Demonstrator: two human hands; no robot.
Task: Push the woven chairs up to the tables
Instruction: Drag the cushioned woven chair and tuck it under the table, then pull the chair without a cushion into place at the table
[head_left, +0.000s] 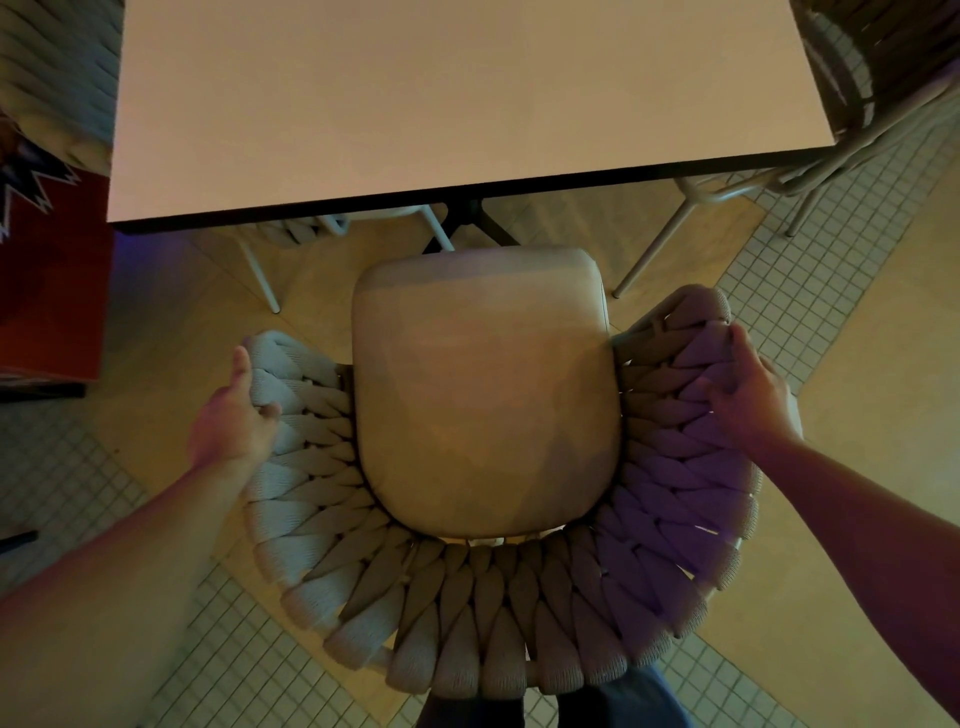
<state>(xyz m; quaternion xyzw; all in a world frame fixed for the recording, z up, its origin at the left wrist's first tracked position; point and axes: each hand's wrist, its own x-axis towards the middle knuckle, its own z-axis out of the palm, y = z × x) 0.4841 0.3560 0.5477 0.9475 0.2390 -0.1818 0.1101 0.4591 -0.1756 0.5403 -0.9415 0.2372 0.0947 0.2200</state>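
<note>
The woven chair (483, 597) stood right below the person, its curved back nearest. Its seat cushion (485, 395) pointed at the table (457, 98) but had not gone under the table's edge. The left hand (234, 415) wrapped around the chair's left arm. The right hand (748, 389) squeezed its right arm. Another chair (872, 93) sat at the table's right corner.
</note>
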